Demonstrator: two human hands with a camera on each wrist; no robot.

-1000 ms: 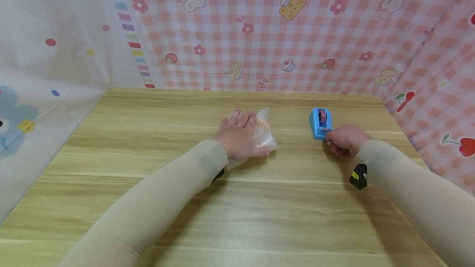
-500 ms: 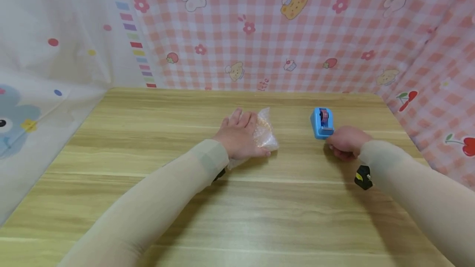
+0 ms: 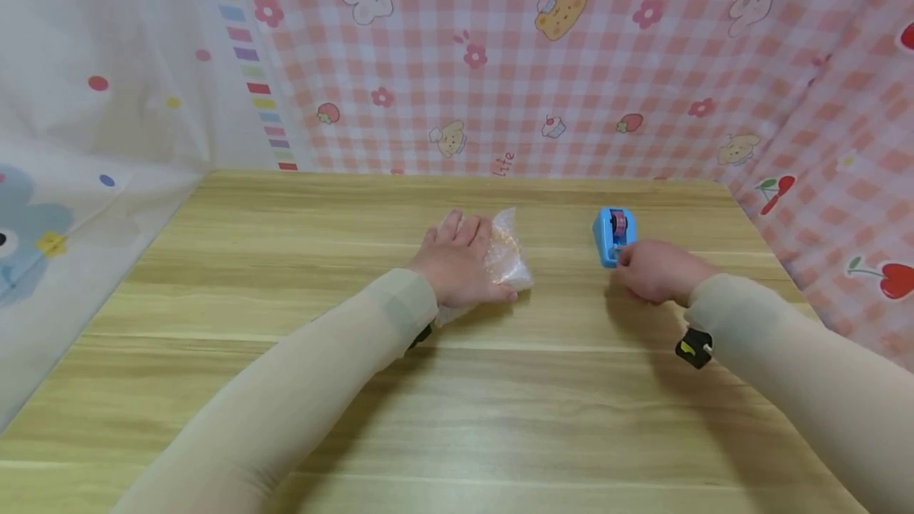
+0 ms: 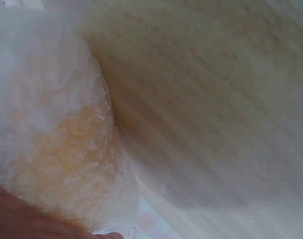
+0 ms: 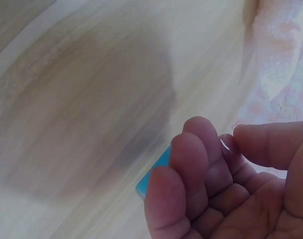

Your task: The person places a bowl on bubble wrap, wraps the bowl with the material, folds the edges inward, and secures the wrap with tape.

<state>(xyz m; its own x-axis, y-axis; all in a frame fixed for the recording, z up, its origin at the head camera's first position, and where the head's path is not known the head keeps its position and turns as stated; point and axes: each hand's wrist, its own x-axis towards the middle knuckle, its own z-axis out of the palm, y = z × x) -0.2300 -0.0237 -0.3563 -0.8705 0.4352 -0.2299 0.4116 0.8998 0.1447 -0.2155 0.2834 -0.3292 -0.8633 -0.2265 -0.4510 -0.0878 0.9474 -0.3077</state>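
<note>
A bundle of bubble wrap (image 3: 508, 256) lies mid-table, with something yellowish showing through it in the left wrist view. My left hand (image 3: 457, 264) rests on it, fingers spread, covering its left part. To the right stands a blue tape dispenser (image 3: 607, 238) with a small reddish roll (image 3: 619, 223) in it. My right hand (image 3: 660, 270) is at the dispenser's front end. Thumb and forefinger pinch a small clear bit of tape (image 5: 226, 143) there, while the other fingers curl loosely. From above, the hand hides part of the dispenser's front.
Both things sit on a wood-grain table (image 3: 457, 419). A pink checked curtain (image 3: 443, 62) hangs along the back and right, a white one (image 3: 107, 133) at the left. Dark wrist cameras show under both sleeves.
My right hand has shifted slightly left and up, over the dispenser's front end. The left hand stays on the bubble wrap. The whole head view sways slightly.
</note>
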